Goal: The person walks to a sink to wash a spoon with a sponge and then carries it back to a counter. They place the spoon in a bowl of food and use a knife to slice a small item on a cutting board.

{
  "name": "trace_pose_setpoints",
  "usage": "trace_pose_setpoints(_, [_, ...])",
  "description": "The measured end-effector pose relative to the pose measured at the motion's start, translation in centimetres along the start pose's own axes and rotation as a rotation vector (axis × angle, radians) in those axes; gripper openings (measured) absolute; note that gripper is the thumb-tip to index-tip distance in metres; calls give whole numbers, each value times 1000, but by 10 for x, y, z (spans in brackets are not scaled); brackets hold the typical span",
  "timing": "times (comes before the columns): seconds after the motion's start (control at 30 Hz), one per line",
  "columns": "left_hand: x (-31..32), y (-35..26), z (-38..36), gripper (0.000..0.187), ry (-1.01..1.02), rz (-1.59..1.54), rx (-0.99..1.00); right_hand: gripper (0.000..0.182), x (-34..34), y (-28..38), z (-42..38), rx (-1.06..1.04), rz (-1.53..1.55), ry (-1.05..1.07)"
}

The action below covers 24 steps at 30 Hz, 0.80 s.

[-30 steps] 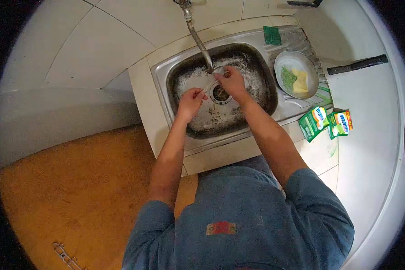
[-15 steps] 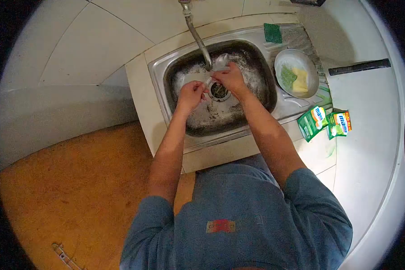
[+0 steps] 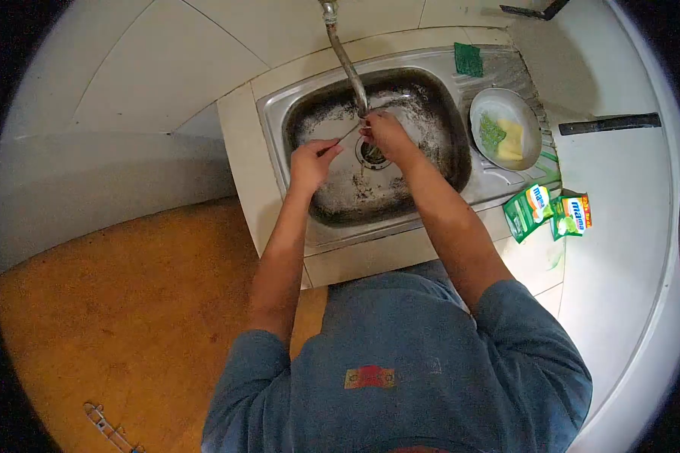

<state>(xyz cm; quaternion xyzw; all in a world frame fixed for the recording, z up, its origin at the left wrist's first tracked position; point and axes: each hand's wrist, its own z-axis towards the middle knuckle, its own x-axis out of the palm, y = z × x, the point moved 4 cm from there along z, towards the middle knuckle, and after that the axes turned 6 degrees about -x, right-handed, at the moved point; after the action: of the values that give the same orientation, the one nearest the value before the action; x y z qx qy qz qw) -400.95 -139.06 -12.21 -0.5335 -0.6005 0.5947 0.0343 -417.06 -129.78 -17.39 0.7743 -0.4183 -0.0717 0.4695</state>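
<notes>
Right under the faucet (image 3: 346, 57), both hands work a thin metal utensil (image 3: 345, 134) over the sink (image 3: 279, 106) drain, so runoff falls straight down. Left hand (image 3: 310, 162) grip pinches the handle end; right hand (image 3: 385, 132) grip is pressed together around the other end. Beside the basin, a bowl (image 3: 480, 106) keeps sponges close, with green sachets (image 3: 548, 211) near.

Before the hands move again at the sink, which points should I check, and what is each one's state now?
1. Left hand grips the spoon handle: ok.
2. Right hand on the spoon's other end, under the faucet: ok.
3. Water running: cannot tell.
4. Drain uncovered: ok.
5. Sponge in the bowl beside the sink: ok.
6. Spoon clean: cannot tell.
</notes>
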Motion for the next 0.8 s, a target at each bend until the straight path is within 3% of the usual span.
trace_pose_setpoints(0.07, [-1,3,-3,32,-57,-10,110,20,-2,-3,-2,-30,51,25])
trace_pose_setpoints(0.13, [-1,8,-5,28,-4,-179,-85,18,1,4,-11,-60,102,52])
trace_pose_setpoints(0.33, [5,19,-7,30,73,-199,0,23,3,4,-17,-144,-22,103])
trace_pose_setpoints(0.43, [5,21,-10,25,95,-160,-86,32,-1,0,-17,-26,151,11])
trace_pose_setpoints(0.63, [21,21,-11,20,249,-415,-137,39,-4,7,-17,-177,-143,97])
trace_pose_setpoints(0.73, [26,14,-5,19,297,-191,-148,34,-16,23,-36,-125,-199,8])
trace_pose_setpoints(0.77, [28,12,-1,21,301,-141,-130,31,-42,-16,14,-560,-730,44])
trace_pose_setpoints(0.8, [31,17,5,21,316,-136,-121,31,-45,-6,-3,-557,-727,26])
